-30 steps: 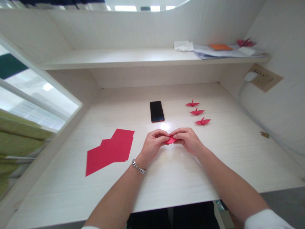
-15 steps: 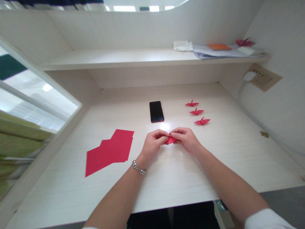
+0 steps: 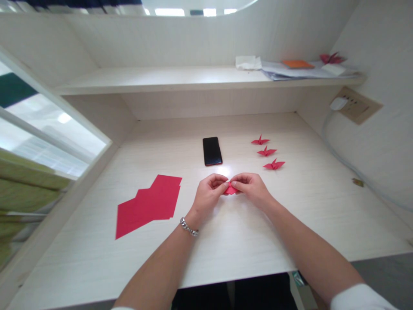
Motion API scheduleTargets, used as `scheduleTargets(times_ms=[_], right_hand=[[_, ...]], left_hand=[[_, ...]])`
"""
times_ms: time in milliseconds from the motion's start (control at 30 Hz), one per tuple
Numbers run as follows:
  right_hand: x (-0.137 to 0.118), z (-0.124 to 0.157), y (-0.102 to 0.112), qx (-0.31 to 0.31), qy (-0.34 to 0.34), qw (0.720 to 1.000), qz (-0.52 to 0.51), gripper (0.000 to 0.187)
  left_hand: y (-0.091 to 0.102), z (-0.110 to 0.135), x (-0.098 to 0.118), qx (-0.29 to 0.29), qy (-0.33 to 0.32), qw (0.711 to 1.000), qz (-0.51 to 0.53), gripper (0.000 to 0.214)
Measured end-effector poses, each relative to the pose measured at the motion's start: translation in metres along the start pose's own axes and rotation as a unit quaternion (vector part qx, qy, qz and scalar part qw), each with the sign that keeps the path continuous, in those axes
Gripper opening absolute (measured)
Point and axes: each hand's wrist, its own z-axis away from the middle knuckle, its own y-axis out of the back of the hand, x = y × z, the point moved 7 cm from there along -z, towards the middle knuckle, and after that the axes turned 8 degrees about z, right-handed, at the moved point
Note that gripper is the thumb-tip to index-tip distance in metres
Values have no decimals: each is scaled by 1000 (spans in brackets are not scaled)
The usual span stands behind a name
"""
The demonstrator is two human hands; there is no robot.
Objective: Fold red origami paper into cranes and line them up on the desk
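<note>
Between both hands is a small piece of folded red paper, partly hidden by my fingers. My left hand pinches its left side with thumb and fingers; a silver chain bracelet circles that wrist. From the other side, my right hand pinches the same paper. Three red paper cranes stand in a row beyond my right hand. To the left of my left hand lie overlapping sheets of red paper.
A black phone lies on the desk beyond my hands. Above the desk runs a shelf bearing papers, an orange pad and a larger red folded paper. At right, a cable hangs from a wall socket.
Both hands stay in almost the same place, with the thumbs shifting slightly on the folded red paper. Nothing else on the desk has moved.
</note>
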Motion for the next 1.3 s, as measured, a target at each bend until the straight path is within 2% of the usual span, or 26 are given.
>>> scheduleTargets(times_ms=[300,533,667,800,900,1067,1300], right_hand=[[-2,0,-1,1,9,1000,0,17],[-2,1,-3,10,39,999,31,27],[-2,-1,-2,7,41,999,26,23],[-1,-3,3,21,28,999,17,25],[-2,-3,4,24,31,999,7,27],[-1,-2,5,19,23,999,11,30],[0,-3,4,-9,13,1000,-11,38]], left_hand=[[0,1,2,3,-9,1000,2,29],[0,0,1,-12,-33,999,-25,30],[-1,0,-2,-27,-15,999,-33,30],[-2,0,-6,-47,19,999,8,38],[-1,0,-5,-32,20,999,-4,37],[2,-2,0,7,-16,1000,-25,32],[8,-4,-2,25,-4,1000,-12,34]])
